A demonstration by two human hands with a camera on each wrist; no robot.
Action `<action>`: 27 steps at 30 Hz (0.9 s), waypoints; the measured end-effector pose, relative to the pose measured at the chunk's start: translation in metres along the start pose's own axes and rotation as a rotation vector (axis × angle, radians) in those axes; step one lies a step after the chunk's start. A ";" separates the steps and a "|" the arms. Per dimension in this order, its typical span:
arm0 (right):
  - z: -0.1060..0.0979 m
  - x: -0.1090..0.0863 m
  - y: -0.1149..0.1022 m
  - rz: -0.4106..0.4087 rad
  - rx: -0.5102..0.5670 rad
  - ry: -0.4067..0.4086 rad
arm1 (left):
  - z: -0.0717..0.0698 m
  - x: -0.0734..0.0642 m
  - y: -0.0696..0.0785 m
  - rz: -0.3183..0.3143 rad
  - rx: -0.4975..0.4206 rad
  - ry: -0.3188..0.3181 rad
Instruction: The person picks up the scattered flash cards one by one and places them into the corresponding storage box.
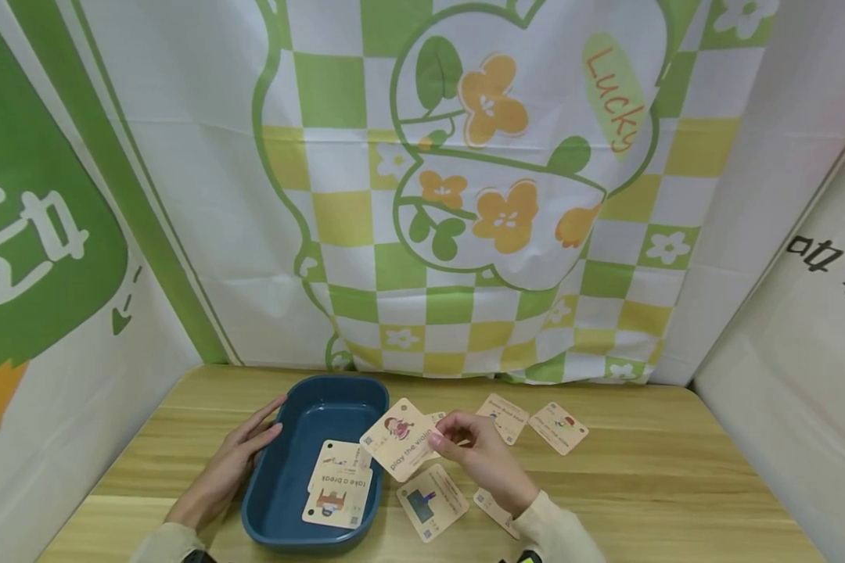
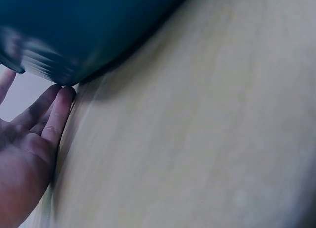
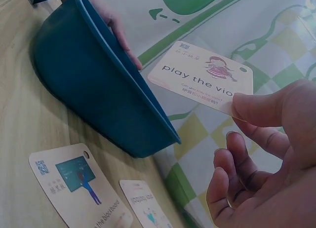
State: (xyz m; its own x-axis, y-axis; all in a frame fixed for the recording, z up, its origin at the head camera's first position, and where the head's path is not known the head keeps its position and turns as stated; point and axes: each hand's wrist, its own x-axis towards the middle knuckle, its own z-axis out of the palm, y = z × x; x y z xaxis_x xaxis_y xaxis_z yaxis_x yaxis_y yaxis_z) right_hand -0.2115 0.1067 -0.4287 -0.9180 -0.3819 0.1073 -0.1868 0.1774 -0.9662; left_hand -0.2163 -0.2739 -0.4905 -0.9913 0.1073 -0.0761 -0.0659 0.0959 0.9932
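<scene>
My right hand [image 1: 489, 461] pinches a flashcard [image 1: 397, 439] reading "play the violin" by one corner, between thumb and forefinger. In the head view this card overlaps the right rim of a blue plastic bin [image 1: 296, 446]; in the right wrist view the flashcard [image 3: 197, 77] shows a girl in red. Inside the bin lie a "take a break" card [image 1: 338, 504] and another card [image 1: 336, 455] partly beneath it. My left hand [image 1: 228, 461] rests against the bin's left side, fingers extended; in the left wrist view the fingertips touch its outer wall [image 2: 89, 35].
On the wooden table [image 1: 641, 485] lie a blackboard card [image 1: 432, 503], a card [image 1: 494, 510] partly covered by my right forearm, and two cards further back, one at the right [image 1: 559, 428]. Another card's edge [image 1: 438, 418] shows behind the held one. Printed curtains [image 1: 465, 328] border the table.
</scene>
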 end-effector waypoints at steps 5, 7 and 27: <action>0.009 0.005 0.004 0.002 0.015 -0.002 | 0.000 0.000 0.001 0.004 0.013 -0.001; 0.013 0.007 0.005 0.004 0.017 -0.002 | 0.000 0.000 0.002 0.003 0.016 -0.002; 0.040 0.017 0.022 0.056 -0.047 0.002 | 0.000 0.000 0.001 0.000 0.012 -0.003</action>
State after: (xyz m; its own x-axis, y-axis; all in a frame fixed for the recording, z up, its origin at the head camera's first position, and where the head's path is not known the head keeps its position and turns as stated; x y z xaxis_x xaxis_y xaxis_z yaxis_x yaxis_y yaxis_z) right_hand -0.2170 0.0678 -0.4573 -0.9283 -0.3679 0.0536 -0.1508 0.2410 -0.9587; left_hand -0.2167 -0.2739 -0.4894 -0.9909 0.1104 -0.0769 -0.0649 0.1080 0.9920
